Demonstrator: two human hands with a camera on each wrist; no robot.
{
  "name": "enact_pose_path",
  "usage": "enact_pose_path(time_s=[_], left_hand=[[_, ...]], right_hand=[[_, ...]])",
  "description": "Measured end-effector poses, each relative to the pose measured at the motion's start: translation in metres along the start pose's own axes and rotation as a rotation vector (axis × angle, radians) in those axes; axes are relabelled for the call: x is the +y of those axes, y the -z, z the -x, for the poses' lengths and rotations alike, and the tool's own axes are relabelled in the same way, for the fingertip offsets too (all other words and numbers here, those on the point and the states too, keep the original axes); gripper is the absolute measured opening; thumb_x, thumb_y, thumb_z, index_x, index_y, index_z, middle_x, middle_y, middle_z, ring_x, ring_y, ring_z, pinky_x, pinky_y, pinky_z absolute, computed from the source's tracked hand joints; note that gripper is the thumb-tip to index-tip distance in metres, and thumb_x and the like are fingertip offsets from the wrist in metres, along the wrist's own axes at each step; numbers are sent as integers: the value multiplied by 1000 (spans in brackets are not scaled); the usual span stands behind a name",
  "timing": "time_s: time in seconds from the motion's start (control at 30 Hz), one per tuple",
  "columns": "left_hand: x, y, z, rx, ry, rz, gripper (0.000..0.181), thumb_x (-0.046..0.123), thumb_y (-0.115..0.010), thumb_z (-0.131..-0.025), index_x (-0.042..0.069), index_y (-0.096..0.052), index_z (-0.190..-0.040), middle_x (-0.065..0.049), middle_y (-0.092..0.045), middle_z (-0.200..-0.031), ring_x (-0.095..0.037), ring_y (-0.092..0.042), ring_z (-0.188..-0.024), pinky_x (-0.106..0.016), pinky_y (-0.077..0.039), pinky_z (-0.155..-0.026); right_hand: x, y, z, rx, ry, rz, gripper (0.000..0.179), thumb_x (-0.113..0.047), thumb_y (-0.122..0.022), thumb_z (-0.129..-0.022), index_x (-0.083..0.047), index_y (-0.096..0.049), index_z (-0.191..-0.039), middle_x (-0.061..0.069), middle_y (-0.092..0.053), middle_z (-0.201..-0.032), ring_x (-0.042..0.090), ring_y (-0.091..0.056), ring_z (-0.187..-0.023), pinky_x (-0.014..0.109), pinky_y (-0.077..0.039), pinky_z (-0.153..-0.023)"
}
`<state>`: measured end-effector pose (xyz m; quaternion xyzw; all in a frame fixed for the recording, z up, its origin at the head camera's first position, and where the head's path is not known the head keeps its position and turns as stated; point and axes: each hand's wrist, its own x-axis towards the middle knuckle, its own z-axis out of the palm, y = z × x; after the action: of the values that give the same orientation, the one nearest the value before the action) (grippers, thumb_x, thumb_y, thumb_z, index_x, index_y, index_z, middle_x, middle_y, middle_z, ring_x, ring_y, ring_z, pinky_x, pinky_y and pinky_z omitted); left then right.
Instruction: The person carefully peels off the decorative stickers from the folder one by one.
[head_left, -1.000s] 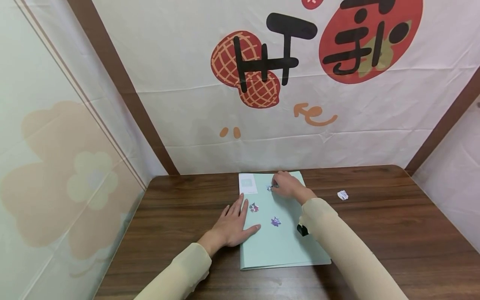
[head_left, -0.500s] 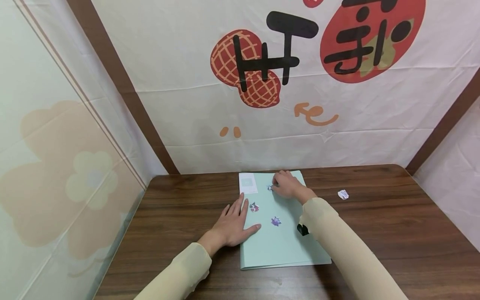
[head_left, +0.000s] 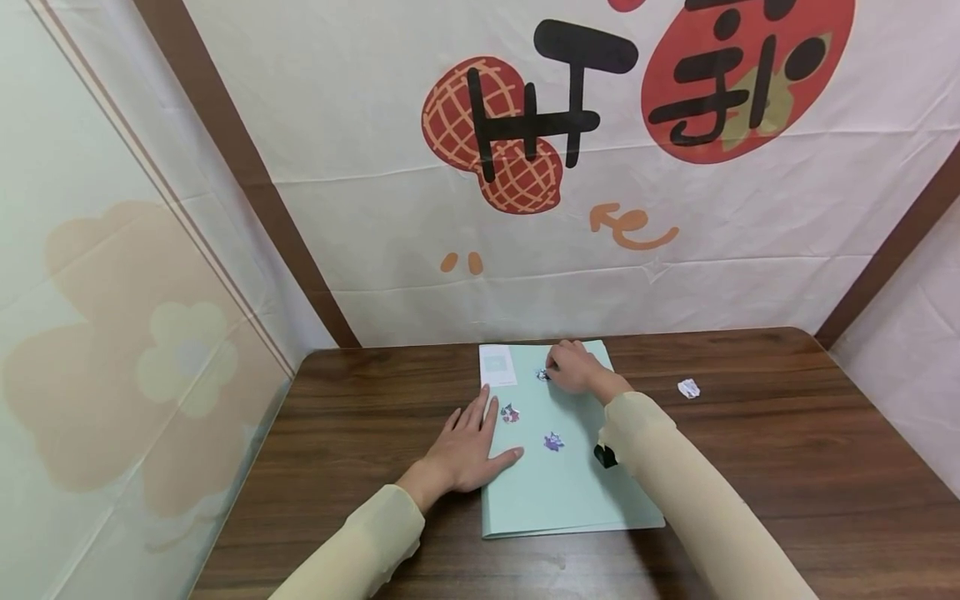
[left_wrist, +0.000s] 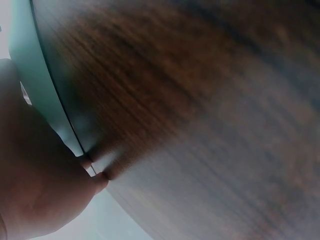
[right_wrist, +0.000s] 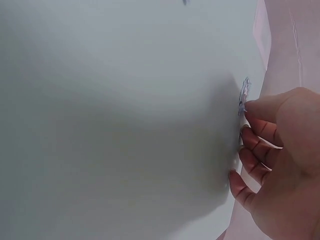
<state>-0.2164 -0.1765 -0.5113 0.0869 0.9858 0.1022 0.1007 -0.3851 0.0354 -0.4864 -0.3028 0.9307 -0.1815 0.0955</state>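
Note:
A pale green folder (head_left: 573,492) lies on the wooden table. Along its left edge my left hand (head_left: 461,454) rests flat, fingers spread, thumb reaching onto the cover. My right hand (head_left: 573,369) is at the folder's upper part, touching a small cartoon sticker (head_left: 542,375). In the right wrist view the straight thumb presses the sticker's (right_wrist: 244,95) near end, while the other fingertips touch the cover, loosely bent. Two more stickers lie on the cover: a pinkish one (head_left: 510,413) beside my left fingers and a purple one (head_left: 553,442) lower down.
A white label (head_left: 498,365) sits at the folder's top left corner. A crumpled white scrap (head_left: 687,388) lies on the table (head_left: 780,442) right of the folder. Behind the table's far edge hangs a printed cloth (head_left: 390,233). A small black object (head_left: 604,456) shows beside my right sleeve.
Both hands keep nearly the same place, with the right one still at the upper sticker. The head view has shifted very slightly.

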Motion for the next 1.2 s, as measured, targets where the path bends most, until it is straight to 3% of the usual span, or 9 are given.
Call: enact_pose_path(time_s=[0.4, 0.63, 0.97, 1.2], left_hand=[[-1, -2, -2, 5, -4, -6, 102, 82, -26, -95, 12, -6, -166, -4, 14, -172, -28, -12, -158, -51, -10, -126], [0, -1, -1, -8, -7, 2, 100, 79, -31, -96, 11, -6, -166, -6, 14, -172, -29, -12, -158, -52, -10, -126], [0, -1, 2, 2, -2, -1, 101, 81, -28, -96, 11, -6, -166, -6, 13, -172, -28, -12, -158, -52, -11, -126], [1, 2, 3, 1, -8, 11, 99, 77, -32, -97, 9, -9, -165, -9, 10, -172, -31, -14, -157, -54, -12, -125]], right_hand=[[-1, 1, -1, -10, -23, -18, 20, -16, -47, -107, -8, -64, -112, 10, -57, -116, 29, -45, -108, 53, -45, -90], [-2, 1, 2, -28, -41, -42, 18, -15, -46, -107, -7, -62, -111, 9, -55, -113, 29, -44, -109, 57, -42, -93], [-2, 0, 2, -31, -23, -63, 14, -14, -45, -107, -8, -57, -106, 8, -54, -109, 32, -42, -110, 55, -41, -91], [-4, 2, 4, -28, -5, -75, 13, -14, -46, -107, -8, -56, -103, 8, -53, -106, 32, -43, -109, 52, -41, -91]])
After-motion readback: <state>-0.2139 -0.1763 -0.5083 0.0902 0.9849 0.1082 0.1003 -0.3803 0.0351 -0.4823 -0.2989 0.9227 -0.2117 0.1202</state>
